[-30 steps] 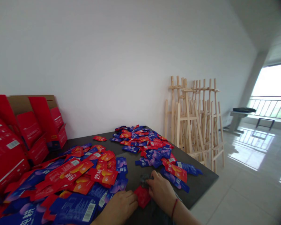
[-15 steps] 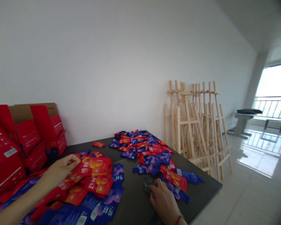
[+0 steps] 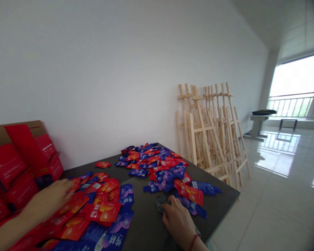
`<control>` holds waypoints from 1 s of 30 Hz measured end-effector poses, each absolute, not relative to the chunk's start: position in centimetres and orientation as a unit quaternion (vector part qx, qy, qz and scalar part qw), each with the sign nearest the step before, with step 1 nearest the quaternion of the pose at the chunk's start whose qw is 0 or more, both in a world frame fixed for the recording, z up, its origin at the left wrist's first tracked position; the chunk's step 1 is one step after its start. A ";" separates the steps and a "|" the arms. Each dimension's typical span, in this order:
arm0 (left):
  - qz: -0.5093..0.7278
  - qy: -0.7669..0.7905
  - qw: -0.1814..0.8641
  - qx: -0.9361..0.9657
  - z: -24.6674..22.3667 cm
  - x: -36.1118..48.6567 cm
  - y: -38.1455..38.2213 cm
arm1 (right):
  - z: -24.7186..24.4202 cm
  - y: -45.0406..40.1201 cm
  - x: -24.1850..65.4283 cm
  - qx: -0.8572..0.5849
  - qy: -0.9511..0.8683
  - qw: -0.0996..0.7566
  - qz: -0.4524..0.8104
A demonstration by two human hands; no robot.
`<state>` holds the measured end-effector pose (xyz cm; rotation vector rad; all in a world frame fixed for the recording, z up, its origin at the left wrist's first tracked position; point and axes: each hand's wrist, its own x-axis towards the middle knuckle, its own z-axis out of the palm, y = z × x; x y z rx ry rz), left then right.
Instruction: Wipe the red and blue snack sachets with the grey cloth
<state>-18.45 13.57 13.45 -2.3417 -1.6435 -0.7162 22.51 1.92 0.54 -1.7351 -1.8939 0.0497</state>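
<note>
**Right hand (image 3: 179, 221) pressing on a grey bundle (image 3: 161, 203), left hand (image 3: 48, 200) resting on sachets (image 3: 102, 212)**

The right hand's fingers are closing together over the bundle at lower centre, bearing it down onto the bare tabletop; whether they are pinching it, I cannot tell. The left hand is lying flat at lower left, not pinching, its fingers on loose sachets. A far heap (image 3: 151, 160) is sitting mid-frame on the dark table (image 3: 219, 198). Red cartons (image 3: 13, 164) are crowding the left edge, and wooden easels (image 3: 209, 132) are leaning beyond.
</note>
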 end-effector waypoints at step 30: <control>-0.056 -0.435 0.057 -0.897 2.6 6.6 9.4 | 0.6 1.2 23.5 -0.553 -0.750 0.358 0.055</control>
